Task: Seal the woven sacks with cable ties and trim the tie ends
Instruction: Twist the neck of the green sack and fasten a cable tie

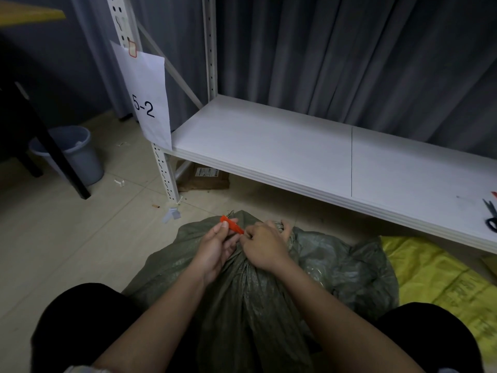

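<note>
Lay on the pale tiled floor (67, 238) between the knees: a dull green woven plastic sack (242, 286), neck gathered. Pinched by the left hand (217, 246) at the bunched neck: a red plastic cable tie (231, 228). Clenched round the gathered sack neck just beside it: the right hand (265, 243). Rested far right on the white shelf board (269, 146): black-handled scissors (491, 215). Spread beneath: a yellow woven sack (435, 275).
</note>
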Action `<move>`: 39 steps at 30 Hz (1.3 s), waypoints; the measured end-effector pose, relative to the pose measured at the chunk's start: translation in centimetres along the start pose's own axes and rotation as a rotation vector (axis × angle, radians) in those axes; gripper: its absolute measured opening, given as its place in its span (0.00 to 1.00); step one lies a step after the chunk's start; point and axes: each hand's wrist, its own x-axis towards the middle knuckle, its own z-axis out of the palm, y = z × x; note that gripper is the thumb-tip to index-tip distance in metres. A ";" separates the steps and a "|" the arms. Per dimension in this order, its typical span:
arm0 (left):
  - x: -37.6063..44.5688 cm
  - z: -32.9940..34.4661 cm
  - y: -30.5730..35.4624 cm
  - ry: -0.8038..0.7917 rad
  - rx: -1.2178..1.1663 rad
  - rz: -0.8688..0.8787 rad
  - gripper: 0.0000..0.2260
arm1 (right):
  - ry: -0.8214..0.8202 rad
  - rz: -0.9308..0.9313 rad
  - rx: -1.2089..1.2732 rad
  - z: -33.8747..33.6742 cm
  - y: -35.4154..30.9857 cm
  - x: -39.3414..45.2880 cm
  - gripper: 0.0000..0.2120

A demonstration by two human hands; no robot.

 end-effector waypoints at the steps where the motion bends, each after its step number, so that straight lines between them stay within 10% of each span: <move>1: 0.0 0.0 0.0 0.001 -0.003 -0.002 0.11 | -0.005 0.000 -0.002 0.0 0.0 0.0 0.14; 39: -1.0 0.3 0.0 -0.033 0.059 0.006 0.11 | -0.057 0.029 -0.008 -0.2 -0.2 0.1 0.14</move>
